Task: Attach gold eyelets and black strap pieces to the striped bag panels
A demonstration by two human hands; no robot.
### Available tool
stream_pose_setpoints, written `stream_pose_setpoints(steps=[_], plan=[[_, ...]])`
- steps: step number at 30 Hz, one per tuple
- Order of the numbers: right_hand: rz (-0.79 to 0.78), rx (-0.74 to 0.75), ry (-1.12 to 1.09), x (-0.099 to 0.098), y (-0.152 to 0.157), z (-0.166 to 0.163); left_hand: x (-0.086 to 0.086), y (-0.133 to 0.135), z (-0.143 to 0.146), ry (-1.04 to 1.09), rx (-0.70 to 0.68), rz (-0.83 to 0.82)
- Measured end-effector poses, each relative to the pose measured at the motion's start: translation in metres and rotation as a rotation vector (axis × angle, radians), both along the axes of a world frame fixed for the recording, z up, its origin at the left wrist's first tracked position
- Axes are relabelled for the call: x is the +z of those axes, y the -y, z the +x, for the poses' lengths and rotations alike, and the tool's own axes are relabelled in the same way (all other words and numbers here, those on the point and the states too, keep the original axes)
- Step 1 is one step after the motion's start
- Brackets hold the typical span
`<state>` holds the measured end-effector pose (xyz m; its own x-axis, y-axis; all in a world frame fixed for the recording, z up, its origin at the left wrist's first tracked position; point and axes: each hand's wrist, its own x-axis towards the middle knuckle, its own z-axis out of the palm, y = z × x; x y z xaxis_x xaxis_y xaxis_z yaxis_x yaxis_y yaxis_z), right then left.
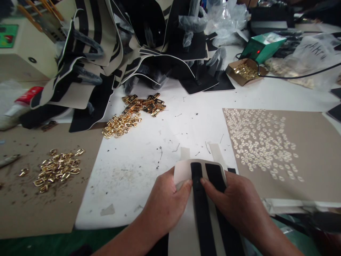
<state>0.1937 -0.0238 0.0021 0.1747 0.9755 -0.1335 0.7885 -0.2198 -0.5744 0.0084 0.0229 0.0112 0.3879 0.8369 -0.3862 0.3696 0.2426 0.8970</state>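
Fingers (186, 185) of the left hand (165, 206) curl closed over the left edge of a cream strap piece with two black stripes (198, 170), thumb on top; right hand (234, 202) pinches its right side, fingertip pressed on the inner stripe, likely pinning it flat so the end stays square. The strap piece lies at the near edge of the table (149, 149), long axis running straight away from the person, rounded end pointing far, two cream tabs (217, 153) sticking out past it. Right of it a tan card (314, 149) carries scattered pale rings (261, 142), spread thin, probably for easy picking. Left, a pile of gold buckles (57, 169) on brown board; further out, more gold hardware (133, 113). Far back, a heap of striped cream-and-black pieces (106, 46), a small box of gold parts (246, 71) and a green device (262, 46).
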Motion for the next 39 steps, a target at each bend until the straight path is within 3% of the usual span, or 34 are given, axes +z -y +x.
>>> stream_pose_setpoints(steps=[4, 8, 11, 14, 19, 23, 28, 33, 39], plan=[[-0.021, -0.001, 0.037, -0.001, 0.001, 0.001, -0.008, 0.006, -0.002, -0.213, -0.001, 0.195], [-0.056, -0.013, 0.067, -0.002, 0.002, 0.001, -0.012, 0.015, -0.004, -0.420, 0.048, 0.720], [-0.067, 0.006, 0.070, -0.001, 0.002, 0.000, -0.011, 0.019, -0.002, -0.430, -0.079, 0.957], [-0.092, 0.026, 0.081, 0.001, 0.001, -0.001, -0.013, 0.021, 0.002, -0.357, -0.157, 0.893], [-0.114, 0.031, 0.096, 0.007, -0.001, -0.002, -0.022, 0.023, 0.006, -0.253, -0.030, 0.771], [0.050, -0.075, -0.046, 0.011, 0.015, 0.010, -0.022, 0.022, 0.005, -0.240, -0.038, 0.788], [0.277, -0.250, -0.113, 0.002, 0.056, 0.062, -0.028, 0.017, 0.001, -0.242, -0.044, 0.849], [0.240, -0.276, -0.012, -0.014, 0.067, 0.105, -0.032, 0.017, 0.000, -0.238, -0.054, 0.879], [0.158, -0.188, 0.164, -0.018, 0.041, 0.106, -0.030, 0.021, -0.001, -0.229, -0.035, 0.873]])
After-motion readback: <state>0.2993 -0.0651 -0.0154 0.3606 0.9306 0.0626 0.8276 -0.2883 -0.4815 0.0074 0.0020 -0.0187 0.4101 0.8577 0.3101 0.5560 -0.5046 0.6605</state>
